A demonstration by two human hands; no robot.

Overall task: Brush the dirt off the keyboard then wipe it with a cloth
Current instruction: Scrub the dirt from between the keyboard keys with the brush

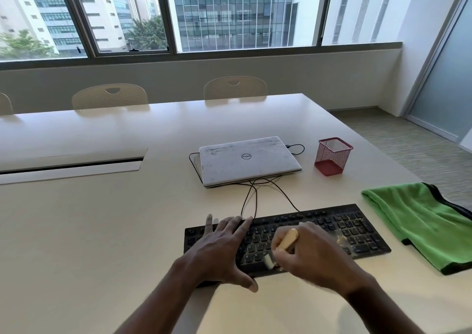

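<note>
On the far left of the pale surface (pixel 102 231) a long cable hatch (pixel 71 165) lies partly open, and behind it two cream chairs (pixel 109 96) are pushed in along the far edge. Nearer the front, the left hand (pixel 222 246) lies flat on the left end of the black keyboard (pixel 332 226). Its fingers are straight and spread across the keys, holding nothing, and the thumb reaches down past the near edge onto the surface. The keyboard sits close to the front edge, slightly angled, with its right end farther from the camera. A thin black cable (pixel 255 195) runs from its back edge toward a closed silver laptop (pixel 247 160) further back. To the right of the left hand, the right hand (pixel 314 259) hovers over the middle of the keyboard, its fingers curled round the tan wooden handle of a small brush (pixel 287 239). The brush tilts down and left so that its pale bristles touch the lower rows of keys. Pale specks of dirt (pixel 341 238) lie scattered on the keys just right of that hand. Farther back and to the right, a red mesh pen holder (pixel 332 156) stands upright beside the laptop. At the far right a green cloth (pixel 419 221) with dark trim lies folded near the keyboard's right end, overhanging the edge of the surface.
</note>
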